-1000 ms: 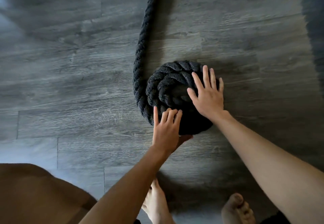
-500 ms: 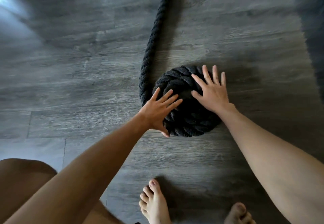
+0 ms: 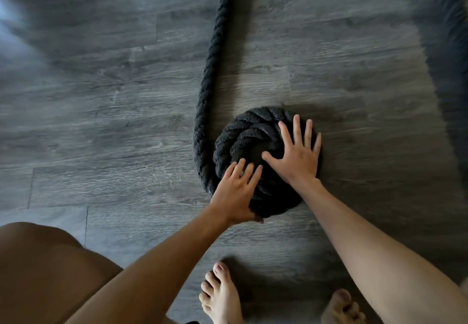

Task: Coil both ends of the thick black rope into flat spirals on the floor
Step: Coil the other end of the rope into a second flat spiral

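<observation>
A thick black braided rope (image 3: 215, 52) comes down from the top edge and curls into a tight flat spiral (image 3: 243, 138) on the grey wood floor (image 3: 101, 121). My left hand (image 3: 236, 192) lies flat on the spiral's near left side, thumb tucked at the coil's lower edge. My right hand (image 3: 296, 156) presses flat on the spiral's right half, fingers spread. Neither hand is closed around the rope. The rope's other end is out of view.
My bare feet (image 3: 222, 296) stand just below the spiral, and a bare knee (image 3: 45, 268) fills the lower left. A dark blurred band (image 3: 448, 70) runs down the right edge. Bare floor lies left of the rope.
My left hand slid from the spiral's upper left down to its near left edge. The outer loop has drawn around the coil's left side. My right hand stayed on the right half.
</observation>
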